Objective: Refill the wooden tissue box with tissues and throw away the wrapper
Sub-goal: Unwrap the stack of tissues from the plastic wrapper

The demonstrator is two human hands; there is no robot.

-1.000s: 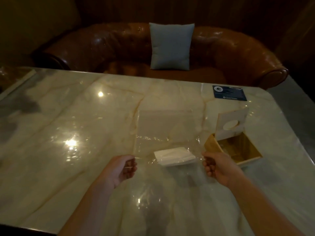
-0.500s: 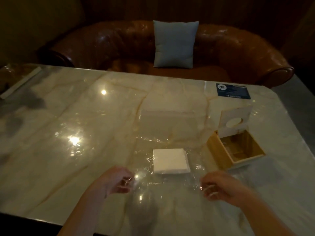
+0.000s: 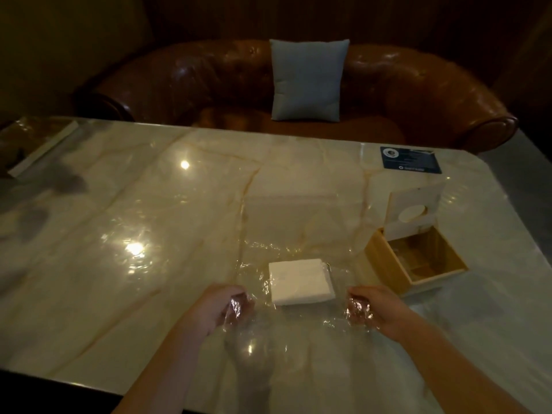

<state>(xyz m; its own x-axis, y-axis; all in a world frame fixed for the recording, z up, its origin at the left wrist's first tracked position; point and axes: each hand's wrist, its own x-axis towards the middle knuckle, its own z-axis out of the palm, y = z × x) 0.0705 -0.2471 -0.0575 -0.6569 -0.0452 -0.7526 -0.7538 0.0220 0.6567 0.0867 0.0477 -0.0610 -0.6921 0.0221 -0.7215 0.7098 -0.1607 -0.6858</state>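
The stack of tissues [image 3: 301,281] lies flat on the bench [image 3: 119,234] just left of the open wooden tissue box [image 3: 418,261], inside the clear wrapper [image 3: 298,222], whose near corners are bunched in the left hand [image 3: 222,306] and right hand [image 3: 370,309], both curled closed on the film. Judging from this, a sharp tug could drag or scatter the tissues, since the film may cling. The wrapper's edges and opening are hard to trace against the glossy bench.
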